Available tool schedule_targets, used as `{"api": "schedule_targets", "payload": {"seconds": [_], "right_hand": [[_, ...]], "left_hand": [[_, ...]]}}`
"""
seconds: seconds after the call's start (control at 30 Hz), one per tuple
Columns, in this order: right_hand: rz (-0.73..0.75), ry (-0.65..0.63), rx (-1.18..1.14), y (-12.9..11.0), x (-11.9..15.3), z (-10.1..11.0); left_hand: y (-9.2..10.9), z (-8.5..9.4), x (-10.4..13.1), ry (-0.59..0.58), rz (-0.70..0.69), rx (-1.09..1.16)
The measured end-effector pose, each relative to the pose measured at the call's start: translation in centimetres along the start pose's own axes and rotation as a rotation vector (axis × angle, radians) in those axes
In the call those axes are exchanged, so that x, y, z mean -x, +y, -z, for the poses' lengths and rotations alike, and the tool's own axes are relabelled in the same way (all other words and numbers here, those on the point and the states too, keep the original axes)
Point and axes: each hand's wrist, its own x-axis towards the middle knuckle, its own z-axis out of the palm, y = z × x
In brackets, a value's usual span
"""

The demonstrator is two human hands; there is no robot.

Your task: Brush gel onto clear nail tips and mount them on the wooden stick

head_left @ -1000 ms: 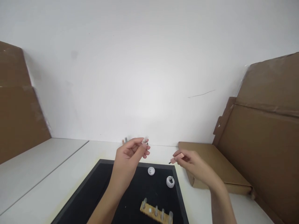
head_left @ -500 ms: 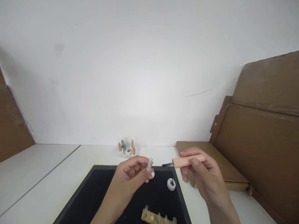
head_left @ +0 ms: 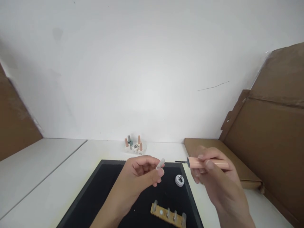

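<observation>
Between its thumb and fingers, my left hand (head_left: 142, 174) pinches a small translucent nail tip (head_left: 161, 163) above the black mat (head_left: 114, 183). My right hand (head_left: 216, 171) grips the peach handle of a polish brush (head_left: 207, 163); its dark bristles point left toward the nail tip, with a gap between them. Below the brush, a small round white pot (head_left: 180, 180) with dark marks on it sits on the mat. Near the bottom lies a yellowish strip (head_left: 167, 215) with several translucent tips standing on it.
At the back, a clear holder (head_left: 135, 150) carries several small bottles with peach and grey caps. A flat cardboard box (head_left: 237, 164) lies at the right, beside a tall cardboard panel (head_left: 280, 136). Behind the white table (head_left: 59, 161) rises a white wall.
The view has shifted, with both hands appearing farther right. The nail tip now leans more to the right, and the brush has turned so its bristles show edge-on, slightly farther from the tip.
</observation>
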Motion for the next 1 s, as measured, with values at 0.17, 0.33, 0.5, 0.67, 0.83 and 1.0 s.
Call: {"api": "schedule_targets", "payload": {"seconds": [0.17,0.33,0.5,0.67,0.83,1.0], "right_hand": [[-0.019,-0.012,0.027,-0.1,0.7,0.1],[0.125,-0.167,0.066,0.0,0.9,0.5],[0.159,-0.173,0.147,0.0,1.1,0.7],[0.145,-0.212,0.212,-0.4,1.0,0.9],[0.143,-0.239,0.23,-0.5,0.8,1.0],[0.124,-0.243,0.267,-0.5,0.7,1.3]], "left_hand": [[-0.1,-0.5,0.1,-0.057,-0.036,-0.053],[-0.6,-0.8,0.3,-0.122,-0.08,-0.125],[-0.9,-1.3,0.2,-0.13,-0.105,-0.146],[-0.7,-1.9,0.2,-0.123,-0.105,-0.186],[-0.6,-2.2,0.2,-0.11,-0.123,-0.215],[-0.6,-2.2,0.3,-0.105,-0.112,-0.186]]}}
